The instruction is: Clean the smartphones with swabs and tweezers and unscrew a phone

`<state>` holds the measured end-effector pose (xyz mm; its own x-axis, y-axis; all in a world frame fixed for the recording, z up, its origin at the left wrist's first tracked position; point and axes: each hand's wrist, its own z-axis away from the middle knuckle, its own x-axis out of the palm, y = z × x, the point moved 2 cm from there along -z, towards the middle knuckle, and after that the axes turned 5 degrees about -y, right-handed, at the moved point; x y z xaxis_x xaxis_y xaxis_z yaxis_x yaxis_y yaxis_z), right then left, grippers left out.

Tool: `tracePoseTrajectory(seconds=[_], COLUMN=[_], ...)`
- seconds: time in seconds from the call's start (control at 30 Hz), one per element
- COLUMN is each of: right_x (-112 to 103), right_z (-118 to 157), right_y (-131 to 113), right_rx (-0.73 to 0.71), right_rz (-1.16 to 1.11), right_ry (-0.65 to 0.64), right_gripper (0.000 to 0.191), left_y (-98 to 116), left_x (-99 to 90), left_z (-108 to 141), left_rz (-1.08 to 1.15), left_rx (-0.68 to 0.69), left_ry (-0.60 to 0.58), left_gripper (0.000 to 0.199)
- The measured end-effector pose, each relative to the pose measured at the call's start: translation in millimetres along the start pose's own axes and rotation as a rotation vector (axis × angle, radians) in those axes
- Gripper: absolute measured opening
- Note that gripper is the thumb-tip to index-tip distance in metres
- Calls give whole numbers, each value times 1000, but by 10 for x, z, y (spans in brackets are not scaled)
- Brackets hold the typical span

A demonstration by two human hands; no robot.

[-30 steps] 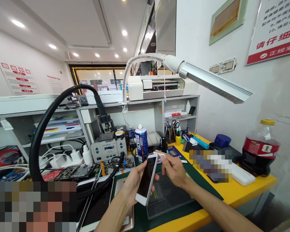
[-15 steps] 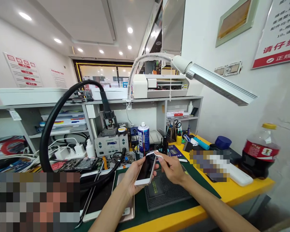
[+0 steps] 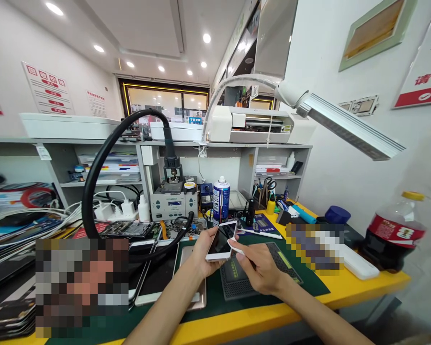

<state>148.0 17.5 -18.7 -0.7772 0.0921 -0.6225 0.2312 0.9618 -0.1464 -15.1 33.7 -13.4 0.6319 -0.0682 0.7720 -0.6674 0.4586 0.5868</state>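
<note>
A white-framed phone [image 3: 221,242] with a dark screen lies in my left hand [image 3: 203,254], whose fingers wrap round its edges. My right hand [image 3: 260,266] holds a small white cloth [image 3: 234,246] pressed by the fingertips against the right side of the phone's screen. Below the phone and my right hand is a dark perforated mat [image 3: 237,286] on the green work mat [image 3: 215,314]. Just behind the phone a blue and white spray can [image 3: 221,199] stands upright.
A hot-air station [image 3: 174,206] with a thick black hose [image 3: 89,191] stands at the back left. Tablets [image 3: 160,273] and phones lie left of my forearm. To the right are a white power bank [image 3: 355,258] and a cola bottle [image 3: 395,232]. A lamp [image 3: 352,127] hangs above.
The view has turned slightly left. My right hand has moved with the cloth from the phone's top edge down onto the right side of its screen. The phone's screen is tilted more towards me.
</note>
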Motion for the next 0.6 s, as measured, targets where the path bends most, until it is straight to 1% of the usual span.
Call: tracePoseTrajectory(seconds=[0.1, 0.23, 0.4, 0.6], right_x=[26, 75, 114, 140], right_z=[83, 167, 208, 187], right_y=[-136, -266, -410, -519], right_rx=[20, 82, 204, 382], right_rz=[53, 201, 388, 461], right_ry=[-9, -35, -82, -170], right_gripper=[41, 43, 43, 39], left_y=[-19, -25, -29, -34], left_x=[-20, -6, 29, 22], left_z=[-10, 16, 59, 51], left_rz=[9, 30, 41, 54], left_rx=[6, 35, 52, 93], left_ry=[-21, -29, 4, 63], left_gripper=[31, 37, 42, 41])
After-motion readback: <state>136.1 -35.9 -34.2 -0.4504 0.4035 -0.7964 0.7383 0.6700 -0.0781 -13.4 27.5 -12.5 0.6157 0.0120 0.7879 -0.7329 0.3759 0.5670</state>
